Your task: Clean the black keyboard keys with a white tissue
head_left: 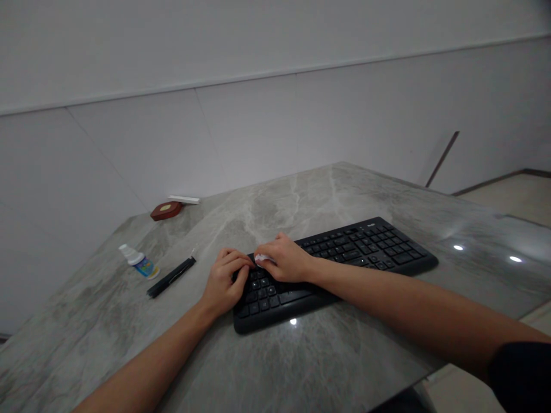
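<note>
A black keyboard lies flat at a slant on the grey marbled table. My left hand grips its upper left end, with the thumb bent over the keys and the fingers along the edge. My right hand rests on the upper left keys, closed around a small crumpled white wipe. Part of the wipe is hidden under the fingers, and my right forearm covers some of the lower middle keys. The fingertips of both hands are close together.
Left of the hands stand a small spray bottle with a white cap and a slim black brush-like tool. Farther back, a brown oval case lies beside a flat white bar. A white wall borders the table's far side.
</note>
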Action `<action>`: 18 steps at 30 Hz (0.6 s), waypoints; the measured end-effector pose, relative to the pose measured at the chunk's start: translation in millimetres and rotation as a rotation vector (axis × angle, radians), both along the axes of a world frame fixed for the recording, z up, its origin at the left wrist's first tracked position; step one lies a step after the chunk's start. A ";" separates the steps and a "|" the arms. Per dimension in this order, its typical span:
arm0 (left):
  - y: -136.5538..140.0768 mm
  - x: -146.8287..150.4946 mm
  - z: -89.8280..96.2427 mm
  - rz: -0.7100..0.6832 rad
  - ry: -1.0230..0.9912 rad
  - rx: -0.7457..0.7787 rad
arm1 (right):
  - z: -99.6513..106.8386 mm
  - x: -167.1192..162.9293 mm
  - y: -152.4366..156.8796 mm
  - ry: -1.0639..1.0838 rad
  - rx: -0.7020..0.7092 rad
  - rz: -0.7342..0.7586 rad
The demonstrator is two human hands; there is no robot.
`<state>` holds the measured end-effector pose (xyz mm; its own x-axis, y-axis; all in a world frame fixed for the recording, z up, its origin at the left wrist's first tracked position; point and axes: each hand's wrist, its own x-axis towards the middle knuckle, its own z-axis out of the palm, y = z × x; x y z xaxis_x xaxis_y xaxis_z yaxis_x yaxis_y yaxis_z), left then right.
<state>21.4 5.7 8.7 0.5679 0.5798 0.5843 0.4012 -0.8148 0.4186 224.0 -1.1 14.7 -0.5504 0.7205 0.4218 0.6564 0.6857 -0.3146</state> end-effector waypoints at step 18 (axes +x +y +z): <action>2.7 -1.7 -3.5 -0.018 -0.010 0.006 | 1.5 -1.0 -0.4 -0.037 -0.004 -0.022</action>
<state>19.8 8.4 5.2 0.5724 0.5663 0.5931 0.3824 -0.8241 0.4178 223.0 -1.5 16.2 -0.5496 0.7342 0.3986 0.6825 0.6698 -0.2926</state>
